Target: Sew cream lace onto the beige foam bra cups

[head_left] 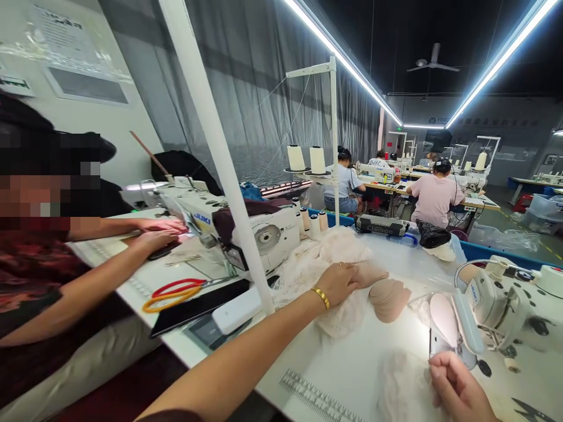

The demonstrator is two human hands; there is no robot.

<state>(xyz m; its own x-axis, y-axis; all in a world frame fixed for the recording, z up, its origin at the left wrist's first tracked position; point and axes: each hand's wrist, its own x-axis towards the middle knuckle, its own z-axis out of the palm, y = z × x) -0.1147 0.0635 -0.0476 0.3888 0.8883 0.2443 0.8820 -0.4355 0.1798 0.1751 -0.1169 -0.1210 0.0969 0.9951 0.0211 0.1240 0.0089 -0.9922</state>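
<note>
My left hand (pixel 341 282), with a gold bangle at the wrist, reaches across the white table (pixel 352 363) and closes on a beige bra cup (pixel 369 273) beside a heap of cream lace fabric (pixel 316 264). A second beige cup (pixel 389 299) lies just right of it. My right hand (pixel 457 390) sits at the bottom right, fingers curled on a pale lace piece (pixel 402 387) near the sewing machine (pixel 505 305) and its presser foot.
A co-worker sits at the left, both hands at a Juki sewing machine (pixel 206 217). Red and yellow-handled scissors (pixel 176 293) lie near a slanted white pole (pixel 220 158). Thread cones (pixel 308 158) stand on a rack. More people sew at the back. A ruler strip (pixel 316 398) marks the table edge.
</note>
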